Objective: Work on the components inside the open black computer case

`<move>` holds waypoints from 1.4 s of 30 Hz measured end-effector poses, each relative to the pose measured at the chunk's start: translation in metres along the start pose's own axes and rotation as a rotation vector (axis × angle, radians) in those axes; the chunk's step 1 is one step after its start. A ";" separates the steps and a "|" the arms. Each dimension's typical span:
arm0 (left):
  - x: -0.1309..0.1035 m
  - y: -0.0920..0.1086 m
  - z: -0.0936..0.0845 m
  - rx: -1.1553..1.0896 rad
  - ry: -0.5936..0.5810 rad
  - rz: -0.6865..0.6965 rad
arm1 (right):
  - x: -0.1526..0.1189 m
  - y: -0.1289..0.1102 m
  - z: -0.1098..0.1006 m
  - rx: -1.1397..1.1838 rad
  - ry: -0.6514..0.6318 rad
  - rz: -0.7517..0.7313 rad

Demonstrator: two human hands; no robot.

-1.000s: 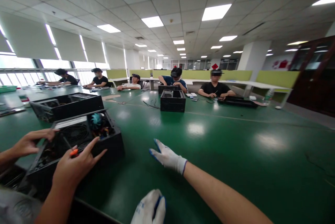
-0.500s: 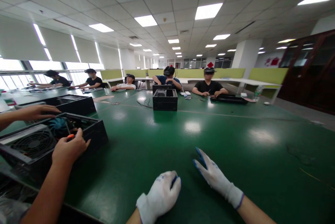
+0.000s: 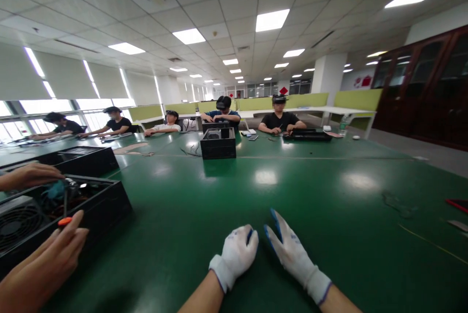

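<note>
My left hand (image 3: 238, 250), in a white work glove with blue palm coating, is over the green table (image 3: 171, 220). Its fingers are curled under and the thumb lies close alongside, so the inside of the grip is hidden. Just to the right, my right hand (image 3: 290, 249) wears a matching glove. Its thumb and fingers stretch forward, apart, with nothing between them. The two hands point toward each other without touching.
At left, another person's hands (image 3: 54, 254) work in an open black computer case (image 3: 106, 215), near an orange handle (image 3: 65, 222). A second black case (image 3: 218, 147) stands ahead. Thin wire (image 3: 431, 242) lies right. Several people sit across the table.
The view has swung right, so surroundings slide left. My left hand has come closer to my right. The other person's near hand at left has opened its fingers around the orange handle.
</note>
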State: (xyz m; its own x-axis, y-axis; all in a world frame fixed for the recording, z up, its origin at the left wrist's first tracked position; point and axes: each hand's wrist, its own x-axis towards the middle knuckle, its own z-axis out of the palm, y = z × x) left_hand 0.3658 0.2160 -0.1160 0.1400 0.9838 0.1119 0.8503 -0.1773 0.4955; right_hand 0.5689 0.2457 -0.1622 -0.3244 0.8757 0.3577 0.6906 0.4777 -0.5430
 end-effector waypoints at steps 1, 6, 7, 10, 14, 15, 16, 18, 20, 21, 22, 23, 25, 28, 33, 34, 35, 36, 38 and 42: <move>-0.002 -0.002 0.001 -0.005 0.008 0.006 | 0.001 -0.001 0.000 0.003 0.000 0.010; -0.005 -0.008 0.002 -0.025 0.048 0.020 | 0.001 -0.005 -0.001 0.004 -0.016 0.007; -0.005 -0.008 0.003 -0.029 0.051 0.024 | 0.001 -0.005 -0.002 0.004 -0.015 0.006; -0.004 -0.008 0.004 -0.040 0.060 0.042 | 0.001 -0.005 -0.002 0.014 -0.007 0.017; -0.004 -0.006 0.005 -0.061 0.088 0.056 | 0.003 -0.002 0.005 0.034 0.036 0.012; -0.005 -0.006 0.005 -0.067 0.096 0.060 | 0.004 -0.002 0.007 0.039 0.051 0.025; -0.005 -0.006 0.005 -0.074 0.104 0.064 | 0.005 -0.001 0.009 0.043 0.069 0.051; -0.005 -0.005 0.005 -0.085 0.119 0.070 | 0.006 -0.001 0.011 0.048 0.093 0.103; -0.005 -0.006 0.005 -0.093 0.131 0.073 | 0.005 -0.002 0.009 0.046 0.089 0.094; -0.005 -0.006 0.005 -0.096 0.136 0.075 | 0.005 -0.003 0.007 0.042 0.078 0.072; -0.005 -0.006 0.005 -0.099 0.139 0.078 | 0.004 -0.004 0.005 0.038 0.064 0.052; -0.005 -0.007 0.005 -0.101 0.141 0.080 | 0.004 -0.006 0.002 0.035 0.051 0.042; -0.004 -0.007 0.005 -0.107 0.142 0.086 | 0.003 -0.011 -0.003 0.033 0.033 0.061; -0.004 -0.008 0.006 -0.111 0.141 0.092 | 0.003 -0.018 -0.007 0.041 0.008 0.107; -0.004 -0.010 0.010 -0.116 0.145 0.083 | 0.003 -0.022 -0.009 0.053 0.010 0.109; -0.004 -0.010 0.010 -0.116 0.144 0.082 | 0.003 -0.022 -0.010 0.054 0.009 0.112; -0.004 -0.010 0.010 -0.115 0.144 0.082 | 0.003 -0.023 -0.010 0.055 0.007 0.117; -0.004 -0.010 0.009 -0.113 0.144 0.082 | 0.003 -0.023 -0.010 0.058 0.003 0.122; -0.004 -0.010 0.008 -0.110 0.144 0.086 | 0.004 -0.024 -0.011 0.064 -0.001 0.131; -0.005 -0.009 0.008 -0.111 0.143 0.098 | 0.004 -0.026 -0.011 0.065 0.016 0.124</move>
State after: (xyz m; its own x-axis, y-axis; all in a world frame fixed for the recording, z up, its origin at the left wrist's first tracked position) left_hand 0.3614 0.2133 -0.1279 0.1391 0.9494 0.2816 0.7739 -0.2816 0.5672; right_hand 0.5573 0.2363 -0.1382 -0.2289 0.9272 0.2964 0.6810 0.3701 -0.6319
